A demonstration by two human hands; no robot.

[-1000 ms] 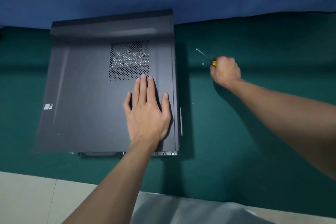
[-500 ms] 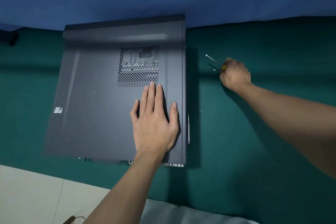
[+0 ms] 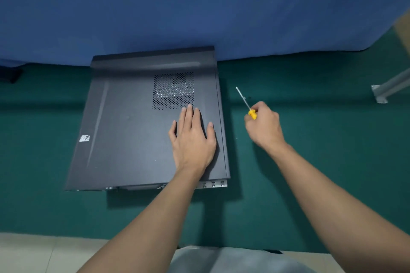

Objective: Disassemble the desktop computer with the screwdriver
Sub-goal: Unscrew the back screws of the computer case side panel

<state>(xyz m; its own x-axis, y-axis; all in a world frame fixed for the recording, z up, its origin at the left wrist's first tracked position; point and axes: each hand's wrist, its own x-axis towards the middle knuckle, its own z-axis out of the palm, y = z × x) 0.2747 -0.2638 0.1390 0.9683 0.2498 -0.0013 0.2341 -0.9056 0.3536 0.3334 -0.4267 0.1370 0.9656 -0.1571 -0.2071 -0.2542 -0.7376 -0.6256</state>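
Desktop computer lies flat on its side on the green cloth, left of centre, far edge against the blue backdrop. Dark side panel faces up and is on the case. Perforated vent grille sits in the panel's far-right area; a small white sticker is near its left edge. Bare metal slot strip shows along the near edge at the right corner. Left hand is laid flat on the panel, palm down, fingers straight and slightly spread, fingertips just reaching the near edge of the grille, thumb out toward the right edge of the case. It grips nothing. Right hand is off the case, over the cloth just right of it, fingers curled tight round the yellow handle of the screwdriver. Only the far tip of the handle shows past the fist. Thin metal shaft points far and left; tip is clear of the case, over bare cloth. Small pale speck sits on the cloth right beside the shaft, too small to identify. Metal bracket with an angled bar sits at the far right. Dark object at the far left edge, cut off by the frame. Pale floor and grey fabric show along the near edge.
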